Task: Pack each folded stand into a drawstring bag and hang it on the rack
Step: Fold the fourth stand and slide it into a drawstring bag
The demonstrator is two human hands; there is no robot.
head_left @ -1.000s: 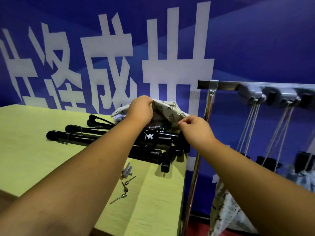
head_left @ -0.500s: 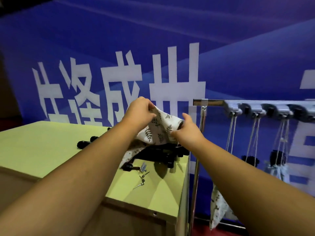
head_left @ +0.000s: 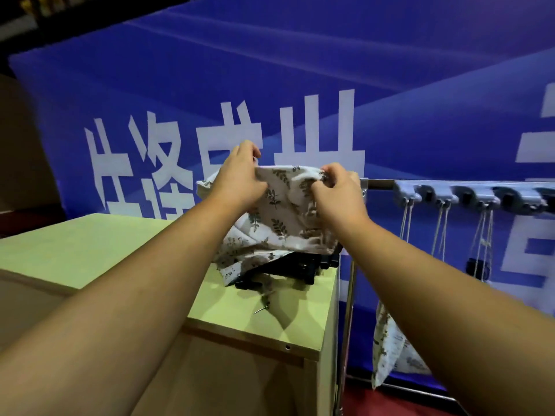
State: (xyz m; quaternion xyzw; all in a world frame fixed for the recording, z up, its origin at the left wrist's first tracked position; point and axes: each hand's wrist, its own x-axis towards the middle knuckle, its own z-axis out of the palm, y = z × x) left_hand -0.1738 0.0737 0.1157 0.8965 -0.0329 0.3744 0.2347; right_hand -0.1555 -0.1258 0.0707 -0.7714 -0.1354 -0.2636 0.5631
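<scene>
Both hands, left (head_left: 237, 178) and right (head_left: 338, 193), pinch the bag's (head_left: 282, 217) limp top hem; soft and light, best held at the mouth, over the stiff stands (head_left: 288, 265).

Staged work booth: blue printed banner (head_left: 390, 70), plywood table (head_left: 90, 244), metal rack (head_left: 380, 184).

Green-topped table (head_left: 90, 250) with plain board sides stands before a blue banner (head_left: 270, 70) bearing large white characters; small metal pins (head_left: 260, 309) lie on the tabletop; red floor (head_left: 390, 405)
</scene>
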